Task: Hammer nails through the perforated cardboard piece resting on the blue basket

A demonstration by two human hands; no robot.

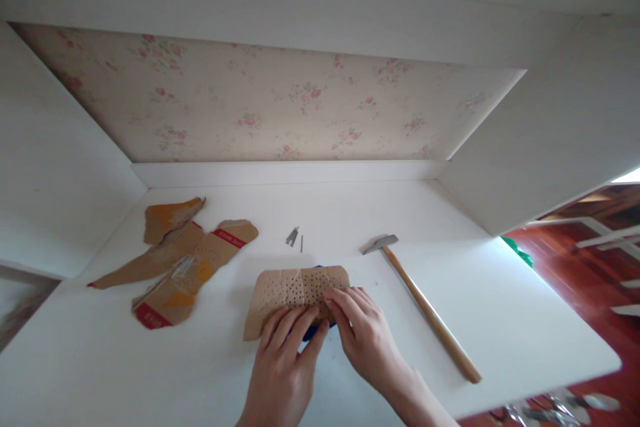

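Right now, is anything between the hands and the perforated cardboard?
Nothing visible: the left hand and right hand both rest fingertips directly on the perforated cardboard. A blue thing peeks out beneath it.

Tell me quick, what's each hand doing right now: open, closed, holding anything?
Left hand: open, fingers flat on the perforated cardboard piece.
Right hand: open, fingertips resting on the same cardboard, no grip visible.

The head view looks forward and down from close above the white table (480, 293) toward the floral wall (270, 107).
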